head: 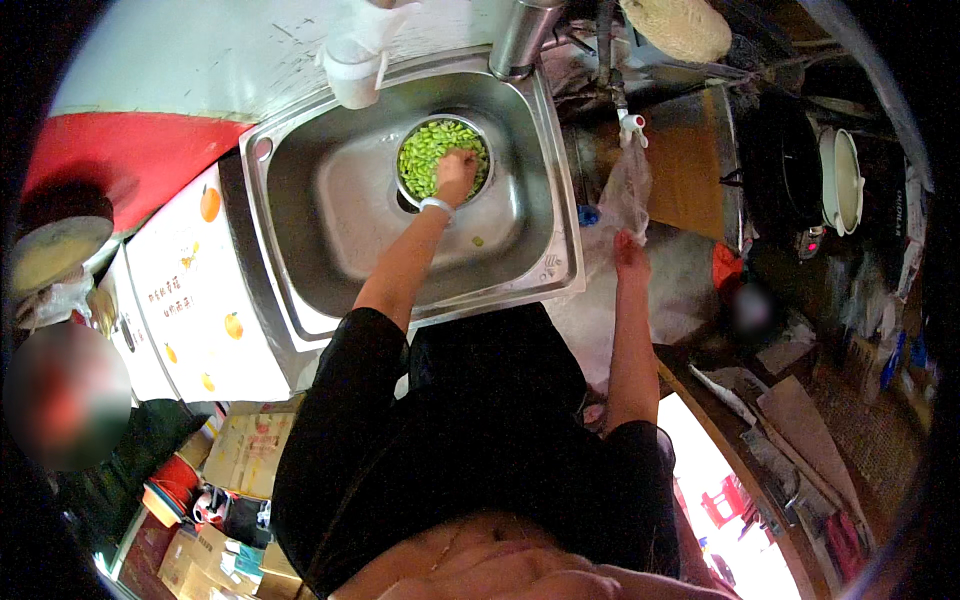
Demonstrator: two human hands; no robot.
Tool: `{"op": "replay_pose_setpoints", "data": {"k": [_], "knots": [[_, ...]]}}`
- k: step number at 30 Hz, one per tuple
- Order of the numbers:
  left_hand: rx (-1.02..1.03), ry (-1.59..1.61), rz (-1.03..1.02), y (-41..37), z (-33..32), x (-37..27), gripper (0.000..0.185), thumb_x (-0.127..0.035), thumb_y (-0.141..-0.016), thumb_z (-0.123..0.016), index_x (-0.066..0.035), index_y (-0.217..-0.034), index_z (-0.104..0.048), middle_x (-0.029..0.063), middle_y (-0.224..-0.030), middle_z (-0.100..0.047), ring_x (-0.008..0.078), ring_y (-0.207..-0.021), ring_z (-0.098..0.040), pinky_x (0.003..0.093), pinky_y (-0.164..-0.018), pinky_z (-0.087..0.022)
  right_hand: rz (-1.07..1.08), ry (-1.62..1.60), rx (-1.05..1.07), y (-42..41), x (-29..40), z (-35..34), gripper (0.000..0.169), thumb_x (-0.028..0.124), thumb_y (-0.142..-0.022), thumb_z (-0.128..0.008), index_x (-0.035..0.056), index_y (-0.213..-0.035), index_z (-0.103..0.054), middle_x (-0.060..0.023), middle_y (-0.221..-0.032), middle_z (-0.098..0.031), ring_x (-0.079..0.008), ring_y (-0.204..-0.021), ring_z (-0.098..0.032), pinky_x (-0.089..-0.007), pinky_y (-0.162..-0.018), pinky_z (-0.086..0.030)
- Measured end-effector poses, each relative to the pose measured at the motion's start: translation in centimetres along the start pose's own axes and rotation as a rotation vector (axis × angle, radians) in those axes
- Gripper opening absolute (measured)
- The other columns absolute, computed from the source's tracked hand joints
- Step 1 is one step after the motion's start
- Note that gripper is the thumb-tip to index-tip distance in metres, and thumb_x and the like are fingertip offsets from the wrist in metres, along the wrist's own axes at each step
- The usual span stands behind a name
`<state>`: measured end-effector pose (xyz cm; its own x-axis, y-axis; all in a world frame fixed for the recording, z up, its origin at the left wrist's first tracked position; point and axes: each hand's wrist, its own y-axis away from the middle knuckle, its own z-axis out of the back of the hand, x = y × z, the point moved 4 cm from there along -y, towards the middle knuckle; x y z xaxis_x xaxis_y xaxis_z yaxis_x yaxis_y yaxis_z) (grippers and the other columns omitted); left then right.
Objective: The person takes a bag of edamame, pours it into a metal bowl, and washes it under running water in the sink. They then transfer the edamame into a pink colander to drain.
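A round metal bowl (400,178) full of green shelled beans (431,146) stands in the stainless steel sink (352,217). My left hand (456,176), with a pale band at the wrist, rests among the beans at the bowl's right side; its fingers are curled, and whether they hold any beans is hidden. To the right of the sink, my right hand (632,251) grips the end of a clear plastic bag (630,187), which hangs near a white tap (631,124). One loose bean (478,241) lies on the sink floor.
A white plastic container (354,79) and a metal cylinder (521,37) stand at the sink's far rim. Left is a white cabinet (187,285) with orange prints; cardboard boxes (247,454) lie below it. A dark wok (780,165) and a pale basin (845,182) are at right.
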<state>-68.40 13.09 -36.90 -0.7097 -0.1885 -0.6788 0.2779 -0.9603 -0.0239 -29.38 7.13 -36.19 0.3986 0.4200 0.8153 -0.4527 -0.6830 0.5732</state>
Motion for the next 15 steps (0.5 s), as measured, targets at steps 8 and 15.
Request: {"op": "replay_pose_setpoints", "data": {"k": [8,15], "knots": [[0.170,0.539,0.480,1.3,0.6,1.1,0.009,-0.005,-0.070,-0.053,0.000,-0.072,-0.059,0.0106,-0.055,-0.056,0.0187,-0.042,-0.053,0.0285,-0.039,-0.043,0.029,-0.254,0.264,-0.4,1.8,1.2,0.010,0.006,-0.077,-0.040,-0.0011,-0.080,-0.046,-0.0095,-0.071,-0.052,-0.0200,-0.068,-0.052,-0.0260,-0.064,-0.046],[0.001,0.646,0.520,0.1,4.7,4.4,0.008,-0.003,-0.070,-0.054,0.003,-0.071,-0.059,0.0072,-0.053,-0.055,0.0122,-0.038,-0.050,0.0236,-0.034,-0.038,-0.196,-0.440,0.012,1.4,3.2,-0.1,0.007,-0.002,-0.073,-0.040,-0.0045,-0.076,-0.045,-0.0110,-0.072,-0.052,-0.0235,-0.071,-0.052,-0.0301,-0.070,-0.046]]}}
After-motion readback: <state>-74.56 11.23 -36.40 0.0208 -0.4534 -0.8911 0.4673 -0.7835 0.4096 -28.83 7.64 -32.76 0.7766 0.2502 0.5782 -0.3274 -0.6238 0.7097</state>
